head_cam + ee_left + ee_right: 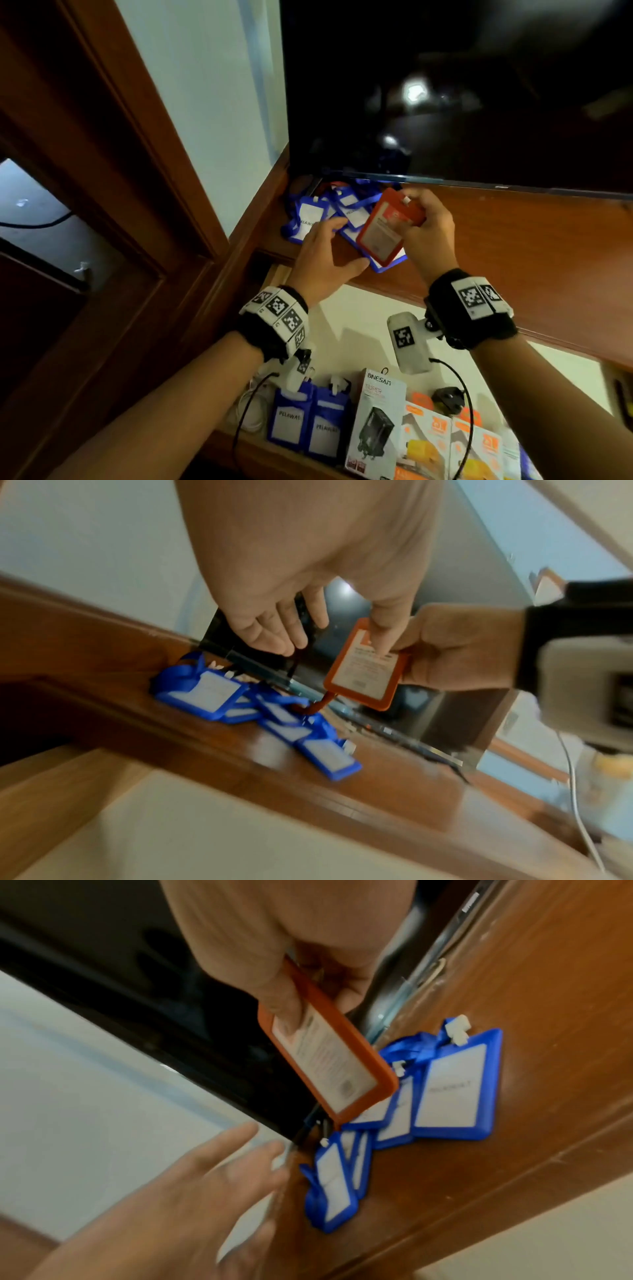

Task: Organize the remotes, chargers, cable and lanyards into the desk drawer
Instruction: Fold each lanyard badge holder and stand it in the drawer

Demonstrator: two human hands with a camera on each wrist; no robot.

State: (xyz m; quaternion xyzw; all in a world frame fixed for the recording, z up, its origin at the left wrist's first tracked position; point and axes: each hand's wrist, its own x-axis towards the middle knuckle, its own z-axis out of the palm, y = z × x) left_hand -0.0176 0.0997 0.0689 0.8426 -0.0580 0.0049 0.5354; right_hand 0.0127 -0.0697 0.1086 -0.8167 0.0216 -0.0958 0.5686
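Open drawer (346, 329) nearest, chargers' boxes (424, 445) cut off at the frame edge, left hand (322, 260) spread, holding nothing, right hand (424, 233) pinching the orange badge holder (385, 228) above blue lanyards (310, 214), their straps hidden under the screen (462, 85).

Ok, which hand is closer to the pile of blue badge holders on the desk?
Left. The left hand hovers open right over the blue badge holders; the right hand is beside them, holding the orange badge holder above.
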